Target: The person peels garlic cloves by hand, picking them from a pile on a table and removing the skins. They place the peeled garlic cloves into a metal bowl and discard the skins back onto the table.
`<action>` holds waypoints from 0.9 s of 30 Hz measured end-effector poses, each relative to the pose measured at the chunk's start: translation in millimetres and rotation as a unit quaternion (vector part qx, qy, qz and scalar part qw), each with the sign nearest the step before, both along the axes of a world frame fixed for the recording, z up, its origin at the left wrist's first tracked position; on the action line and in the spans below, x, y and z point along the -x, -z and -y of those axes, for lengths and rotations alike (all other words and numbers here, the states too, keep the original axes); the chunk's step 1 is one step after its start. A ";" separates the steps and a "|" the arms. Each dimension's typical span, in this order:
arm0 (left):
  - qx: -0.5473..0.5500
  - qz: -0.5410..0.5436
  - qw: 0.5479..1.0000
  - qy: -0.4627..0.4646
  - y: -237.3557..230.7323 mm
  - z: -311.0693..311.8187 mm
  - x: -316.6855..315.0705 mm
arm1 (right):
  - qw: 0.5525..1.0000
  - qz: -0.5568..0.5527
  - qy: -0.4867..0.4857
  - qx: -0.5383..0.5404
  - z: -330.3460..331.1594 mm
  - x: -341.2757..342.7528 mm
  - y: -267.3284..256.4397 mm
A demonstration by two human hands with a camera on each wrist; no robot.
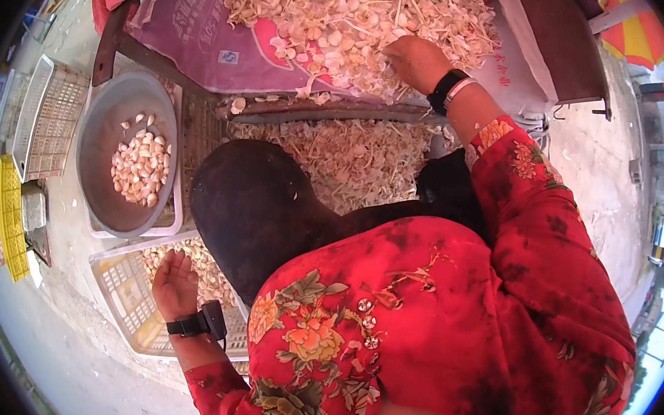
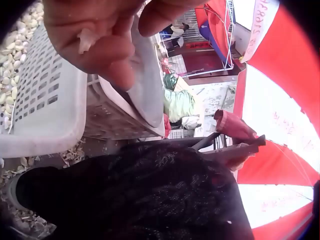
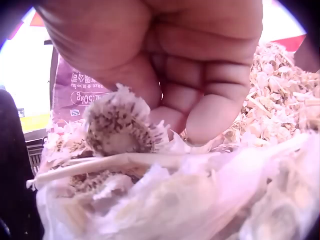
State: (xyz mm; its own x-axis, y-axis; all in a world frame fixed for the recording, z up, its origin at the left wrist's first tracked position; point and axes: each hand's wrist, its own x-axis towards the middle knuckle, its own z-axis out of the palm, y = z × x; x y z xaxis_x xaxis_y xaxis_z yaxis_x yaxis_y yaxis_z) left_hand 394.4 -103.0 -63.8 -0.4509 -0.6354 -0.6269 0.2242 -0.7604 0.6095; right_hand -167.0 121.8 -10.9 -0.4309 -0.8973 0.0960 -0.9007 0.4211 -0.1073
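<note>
At the garlic heap (image 1: 346,21), head view: right hand (image 1: 417,62) is the near one; left hand (image 1: 177,287) is well apart, palm up by the basket (image 1: 119,288). Left wrist view: left fingers loosely bent, hand open, pale flake (image 2: 88,40) on the skin. Right wrist view: garlic root end (image 3: 117,125) sits right at the curled right fingertips, roots facing camera, dry stalk (image 3: 125,160) crosswise just beside it; cannot tell if the right hand grips the root end or only touches.
</note>
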 end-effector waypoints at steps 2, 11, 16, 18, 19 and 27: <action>0.063 -0.042 0.996 0.050 -49.0 -0.9 55.3 | 0.998 -0.026 0.000 -0.054 8.3 4.0 4.0; 0.154 -0.219 0.915 0.301 -164.8 -21.9 269.5 | 0.994 0.015 0.043 -0.096 26.1 -2.6 -13.1; 0.106 -0.199 0.902 0.368 -119.4 -44.1 352.7 | 0.928 0.329 0.122 0.128 -2.4 13.6 -11.3; 0.076 -0.174 0.905 0.380 -99.8 -58.3 370.4 | 0.810 0.540 0.103 0.205 -15.0 8.9 -17.3; 0.078 -0.165 0.904 0.387 -93.3 -66.4 374.1 | 0.695 0.663 0.119 0.250 -18.8 -2.2 -23.3; -0.055 -0.212 0.861 0.459 -62.0 -91.9 380.0 | 0.638 0.720 0.041 0.268 -24.4 -48.8 -34.2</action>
State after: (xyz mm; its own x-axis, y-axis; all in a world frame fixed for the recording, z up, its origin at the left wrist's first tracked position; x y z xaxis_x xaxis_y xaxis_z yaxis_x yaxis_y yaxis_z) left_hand 14.4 -11.0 -1.8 -0.9348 0.1624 -0.3159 -0.3166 -0.7839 0.5340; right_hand -118.2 146.3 23.3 -0.4625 -0.8703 -0.1694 0.3188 0.0151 -0.9477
